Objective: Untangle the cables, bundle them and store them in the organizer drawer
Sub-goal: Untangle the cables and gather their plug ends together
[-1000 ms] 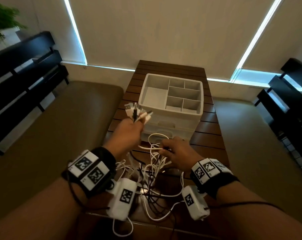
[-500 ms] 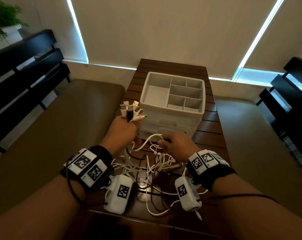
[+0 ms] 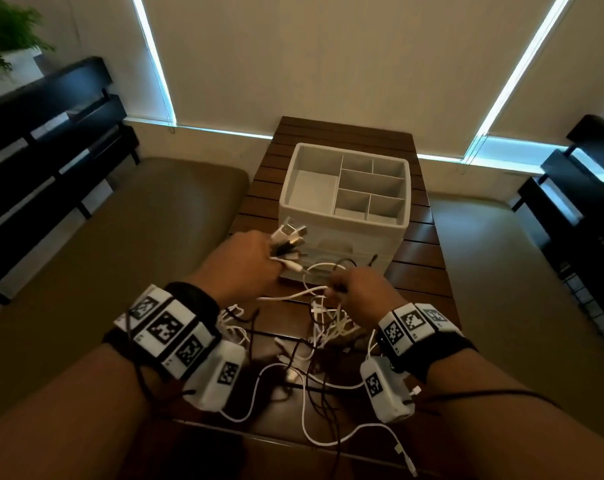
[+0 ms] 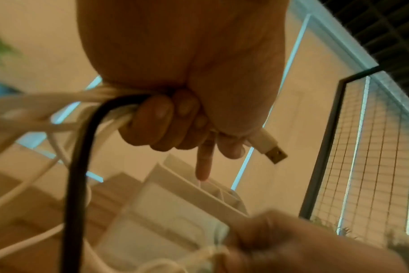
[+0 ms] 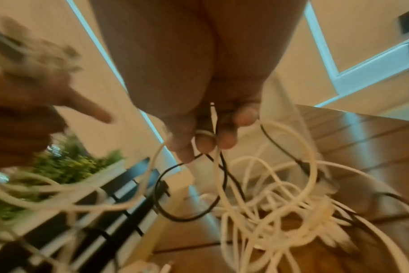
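Note:
My left hand (image 3: 250, 263) grips a bunch of cable ends (image 3: 289, 239), white and black, with USB plugs (image 4: 271, 152) sticking out past the fist; its index finger points out. The cords (image 4: 77, 147) trail down from the fist. My right hand (image 3: 357, 289) pinches white and black cable strands (image 5: 210, 136) lifted from the tangle (image 3: 324, 327) on the wooden table (image 3: 421, 265). The white organizer (image 3: 345, 188), with an open divided top tray and drawers shut below, stands just beyond both hands.
More white and black cable (image 3: 307, 386) sprawls over the table's near edge. Tan cushions (image 3: 137, 244) flank the narrow table on both sides. Dark benches (image 3: 44, 140) stand left and right, a plant (image 3: 6, 32) at top left.
My left hand swung the gripped plug ends right, toward the organizer front. My right hand rose off the table with strands pinched, closer to the left hand.

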Demonstrator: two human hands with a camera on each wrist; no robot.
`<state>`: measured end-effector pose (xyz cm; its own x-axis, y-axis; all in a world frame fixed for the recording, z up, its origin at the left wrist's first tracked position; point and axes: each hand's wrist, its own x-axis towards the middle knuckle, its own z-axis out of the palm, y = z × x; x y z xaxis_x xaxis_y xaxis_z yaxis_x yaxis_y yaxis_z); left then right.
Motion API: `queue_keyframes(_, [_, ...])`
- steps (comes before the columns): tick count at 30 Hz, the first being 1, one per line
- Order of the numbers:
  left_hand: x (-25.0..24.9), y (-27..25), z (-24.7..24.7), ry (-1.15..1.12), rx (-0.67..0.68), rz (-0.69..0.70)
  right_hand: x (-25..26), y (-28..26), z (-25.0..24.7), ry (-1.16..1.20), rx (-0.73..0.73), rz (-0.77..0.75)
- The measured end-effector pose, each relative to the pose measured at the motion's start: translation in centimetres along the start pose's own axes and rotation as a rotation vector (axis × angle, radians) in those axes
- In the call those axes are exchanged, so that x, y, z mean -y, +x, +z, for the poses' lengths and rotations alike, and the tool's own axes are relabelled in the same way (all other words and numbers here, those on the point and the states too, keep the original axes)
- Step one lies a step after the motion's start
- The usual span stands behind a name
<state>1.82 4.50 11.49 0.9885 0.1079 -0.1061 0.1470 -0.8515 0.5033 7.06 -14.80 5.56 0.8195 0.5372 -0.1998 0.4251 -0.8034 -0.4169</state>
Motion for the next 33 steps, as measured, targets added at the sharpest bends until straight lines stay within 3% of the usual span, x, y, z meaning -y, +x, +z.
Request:
queue_keyframes(6, [-0.8,0.2,3.3,-0.262,0.194,-0.004,2.2,0.4,-1.9,0.084,-0.183,-0.120])
queue_keyframes(10, [-0.8,0.3,2.4,-0.314,0.151,-0.021,0.7,0.1,-1.5,0.132,-0.019,-0.033])
queue_keyframes(15, [-1.5,0.1,0.5,-0.219,0.022,0.015,-1.5,0.3,-0.2,-0.111,0.014,0.069])
queue_keyframes(17, [-1.2,0.3,-0.1,-0.132,0.021,0.030,-2.0,0.2,0.0,-0.126,-0.069,0.099])
queue_keyframes(19, [-0.7,0.4,-0.4,-0.065,0.019,0.024,-2.0,0.3,-0.1,-0.082,-0.258,0.019])
queue_keyframes(21, [-0.3,0.6,-0.6,-0.045,0.009,-0.005,-1.9,0.4,-0.3,0.099,-0.354,-0.045])
queue_keyframes(24, [-0.2,0.6,-1.4,-0.083,-0.070,-0.028,-2.5,0.0,-0.4,0.292,-0.180,0.024])
queue_keyframes(27, [0.3,0.9,-2.4,-0.127,-0.152,-0.067,-3.8,-0.4,0.1,0.013,-0.010,0.092])
queue_keyframes(29, [0.9,1.2,-2.5,-0.099,-0.156,-0.094,-3.9,-0.6,0.0,0.053,-0.048,0.102])
queue_keyframes(33, [1.9,1.6,-2.0,0.101,-0.159,-0.184,-3.1,-0.7,-0.5,0.430,-0.147,0.093])
